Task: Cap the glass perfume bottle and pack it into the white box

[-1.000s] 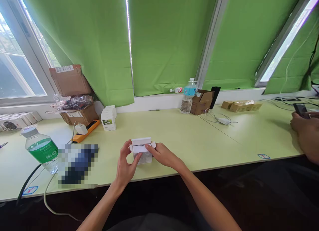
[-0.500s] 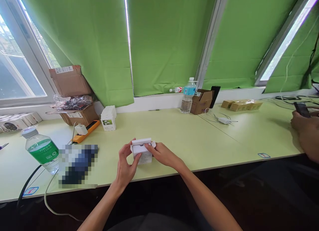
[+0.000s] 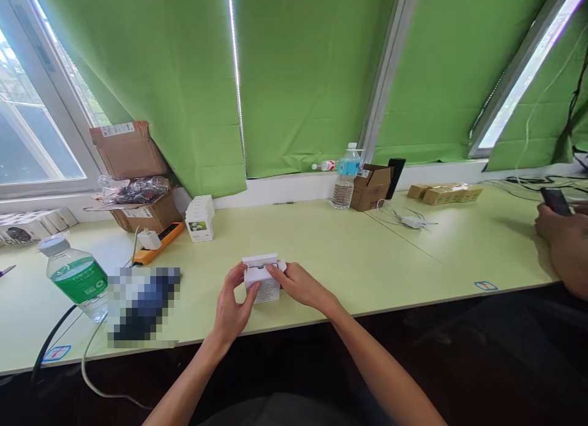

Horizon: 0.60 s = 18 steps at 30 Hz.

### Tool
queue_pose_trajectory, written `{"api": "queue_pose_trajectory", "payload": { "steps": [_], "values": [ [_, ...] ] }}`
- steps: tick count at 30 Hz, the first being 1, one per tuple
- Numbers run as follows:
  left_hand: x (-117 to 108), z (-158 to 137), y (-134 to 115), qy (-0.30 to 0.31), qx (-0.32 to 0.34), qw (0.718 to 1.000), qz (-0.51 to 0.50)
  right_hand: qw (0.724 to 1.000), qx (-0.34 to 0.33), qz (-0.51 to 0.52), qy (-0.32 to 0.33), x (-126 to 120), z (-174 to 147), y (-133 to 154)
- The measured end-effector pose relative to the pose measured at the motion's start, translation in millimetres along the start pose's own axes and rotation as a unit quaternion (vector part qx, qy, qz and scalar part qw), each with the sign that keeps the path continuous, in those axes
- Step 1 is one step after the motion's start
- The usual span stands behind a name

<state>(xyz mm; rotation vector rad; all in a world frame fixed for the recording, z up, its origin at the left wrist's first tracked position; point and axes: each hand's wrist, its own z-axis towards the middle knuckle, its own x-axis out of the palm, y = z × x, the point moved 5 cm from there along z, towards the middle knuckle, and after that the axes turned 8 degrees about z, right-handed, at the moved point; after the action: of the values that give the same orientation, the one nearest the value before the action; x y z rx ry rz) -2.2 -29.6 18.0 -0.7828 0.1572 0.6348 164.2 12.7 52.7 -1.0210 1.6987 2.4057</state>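
Note:
A small white carton [image 3: 264, 285] with fine print on its front stands near the table's front edge, its top flap raised at the back. My left hand [image 3: 234, 303] grips it from the left, thumb on the front face and fingers at the upper left corner. On the other side my right hand [image 3: 298, 284] holds the upper right, its thumb pressing at the top opening by a side flap. What lies inside the carton is hidden. Behind to the left, a row of similar white cartons [image 3: 199, 221] stands on the table.
At left are a green-labelled water bottle [image 3: 80, 276], an orange power strip [image 3: 158, 243] and an open cardboard box [image 3: 147, 215]. Further right stand a blue-labelled bottle [image 3: 345, 181], a brown box [image 3: 372, 187] and a white charger [image 3: 413, 221]. Another person's hand [image 3: 558, 230] holds a dark object.
The fingers of my left hand have moved slightly in at the carton's upper left corner, where the side flap no longer sticks out. The carton stays almost in place.

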Motion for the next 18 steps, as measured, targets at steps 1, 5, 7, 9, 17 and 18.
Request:
{"api": "queue_pose_trajectory", "payload": {
  "steps": [1,5,7,9,17,18],
  "values": [
    [-0.2,0.5,-1.0,0.002,0.009,1.0,0.006,1.0,-0.001,0.0,0.0,0.0,-0.1,0.3],
    [-0.9,2.3,-4.8,0.01,0.026,0.999,0.022,1.0,-0.002,0.001,0.003,0.0,0.1,0.7],
    [-1.0,2.9,-5.8,0.018,0.026,0.999,0.031,1.0,0.002,0.002,0.003,-0.1,0.2,-0.5],
    [-0.8,3.2,-6.0,0.027,0.024,0.999,0.036,1.0,0.006,0.004,0.003,0.0,0.2,-2.4],
    [0.5,2.9,-1.9,0.039,0.009,0.998,0.039,1.0,0.006,0.008,0.008,1.3,1.3,-5.6],
    [0.6,2.8,-1.6,0.041,0.008,0.998,0.041,1.0,0.003,0.006,0.009,1.2,1.5,-5.0]
  ]
}}
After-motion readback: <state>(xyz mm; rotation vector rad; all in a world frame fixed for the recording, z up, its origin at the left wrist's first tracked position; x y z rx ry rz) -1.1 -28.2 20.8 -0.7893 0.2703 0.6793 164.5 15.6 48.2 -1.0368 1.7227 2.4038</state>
